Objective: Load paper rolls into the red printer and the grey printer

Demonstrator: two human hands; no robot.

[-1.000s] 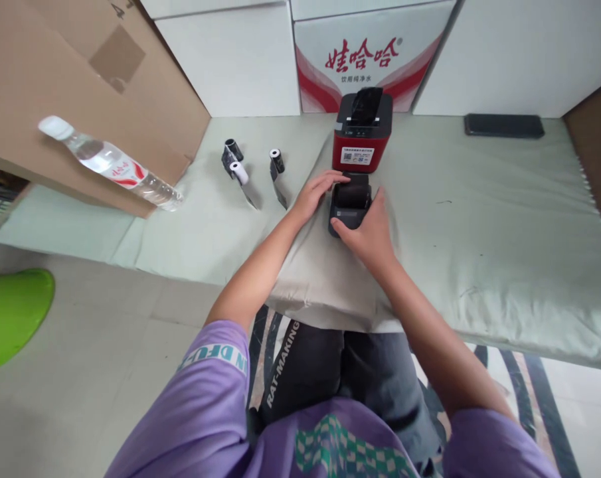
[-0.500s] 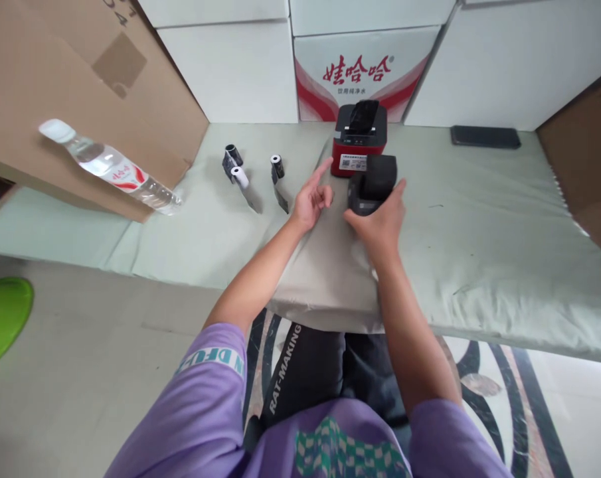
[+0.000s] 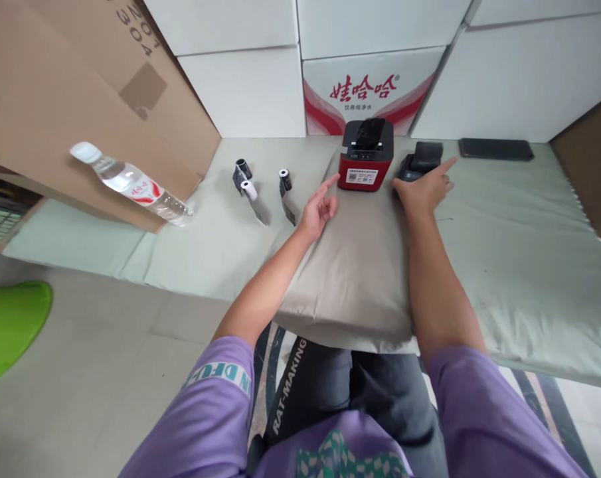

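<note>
1. Our right hand [image 3: 422,189] reaches forward and rests on the small black printer [image 3: 420,161], which sits on the padded table [image 3: 504,226] just to the right of the red-and-black printer [image 3: 366,154]. The two machines stand close side by side, near the back edge.

2. The right fingers [image 3: 447,164] are spread loosely over the near side of the black printer, index extended toward the back; they touch it, but we cannot tell whether they grip it or merely lie against it.

3. Our left hand [image 3: 319,209] hovers low over the grey cushion [image 3: 350,279], holding nothing. Its index finger points toward the red-and-black printer, the other fingers curled in, and it stops just short of the casing.

4. To the left lie three small paper rolls [image 3: 263,186] with loose tails trailing on the table, well apart from both hands and untouched.

5. As we judge it, the black printer is set down in its place beside the red one, so the placing looks nearly done; what is left is letting go with the right hand. The rolls do not appear to be loaded into either machine.

6. Farther off, a water bottle [image 3: 131,182] leans by a cardboard box [image 3: 56,99], and a dark phone [image 3: 495,149] lies at the back right.
</note>
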